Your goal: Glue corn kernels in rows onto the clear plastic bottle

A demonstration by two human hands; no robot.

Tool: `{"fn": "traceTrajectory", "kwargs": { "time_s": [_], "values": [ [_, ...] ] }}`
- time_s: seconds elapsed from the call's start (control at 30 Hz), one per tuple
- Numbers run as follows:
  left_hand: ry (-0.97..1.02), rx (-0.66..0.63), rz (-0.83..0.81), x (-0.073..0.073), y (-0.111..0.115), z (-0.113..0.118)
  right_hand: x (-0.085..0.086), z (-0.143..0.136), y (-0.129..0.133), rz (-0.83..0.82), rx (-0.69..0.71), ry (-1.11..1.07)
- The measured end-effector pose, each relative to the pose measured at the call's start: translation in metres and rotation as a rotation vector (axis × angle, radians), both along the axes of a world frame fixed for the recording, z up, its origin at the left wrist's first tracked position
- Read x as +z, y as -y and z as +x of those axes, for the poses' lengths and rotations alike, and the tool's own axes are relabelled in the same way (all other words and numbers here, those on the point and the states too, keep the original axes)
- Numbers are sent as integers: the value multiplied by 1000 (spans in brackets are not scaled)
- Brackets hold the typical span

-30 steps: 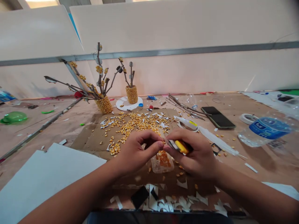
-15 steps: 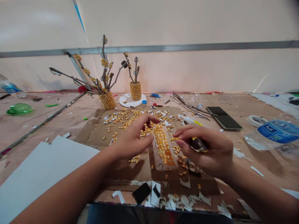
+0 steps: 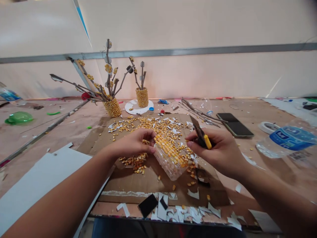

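A clear plastic container (image 3: 169,158) with rows of yellow corn kernels stuck along its upper side lies tilted over the cardboard. My left hand (image 3: 138,142) grips its far left end between thumb and fingers. To the right of the container, my right hand (image 3: 213,143) is closed round a dark tool with a yellow part (image 3: 204,137), its flat end pointing up and left. The right thumb and index finger are pinched together; a small kernel seems to be at their tips. Loose corn kernels (image 3: 160,127) and white scraps are spread on the cardboard (image 3: 138,183).
Two kernel-covered pots (image 3: 112,107) with twigs stand at the back, one on a white disc (image 3: 128,106). Rightward are loose twigs (image 3: 198,110), a phone (image 3: 235,125), a tape roll (image 3: 268,127) and a plastic bottle (image 3: 284,140). White sheets (image 3: 42,188) lie left; paper scraps (image 3: 183,213) line the near edge.
The container has turned, its far end swinging left with my left hand and showing more of its bare side. The tool in my right hand has tipped upward into clearer view.
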State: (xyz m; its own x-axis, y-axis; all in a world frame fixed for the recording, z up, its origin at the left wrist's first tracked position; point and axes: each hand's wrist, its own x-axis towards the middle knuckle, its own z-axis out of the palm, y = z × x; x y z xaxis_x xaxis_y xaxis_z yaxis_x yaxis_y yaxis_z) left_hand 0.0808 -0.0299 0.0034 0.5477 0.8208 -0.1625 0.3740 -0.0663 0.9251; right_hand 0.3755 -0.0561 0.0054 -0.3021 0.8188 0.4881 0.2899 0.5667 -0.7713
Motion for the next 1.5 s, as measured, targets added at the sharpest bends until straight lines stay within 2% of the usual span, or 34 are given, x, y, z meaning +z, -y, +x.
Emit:
{"fn": "traceTrajectory", "kwargs": {
  "time_s": [0.13, 0.3, 0.43, 0.57, 0.73, 1.1, 1.37, 1.5],
  "values": [
    [41, 55, -48, 5, 0, -3, 3, 4, 6, -25, 77, 160],
    [75, 238, 85, 13, 3, 0, 4, 2, 8, -176, -23, 221],
    [59, 351, 243, 20, 9, 6, 1, -5, 8, -241, -143, 81],
    [54, 433, 285, 18, 16, 13, -4, -9, 9, -319, -195, -92],
    [119, 486, 300, 14, 22, 20, -6, -8, 9, -300, -225, -157],
    [145, 550, 325, 17, 29, 24, -2, -9, 9, -317, -251, -153],
    [90, 539, 389, 18, 31, 25, 0, -8, 3, -428, -150, -179],
    [89, 543, 399, 18, 33, 26, -2, -10, 3, -432, -158, -210]
  ]
}}
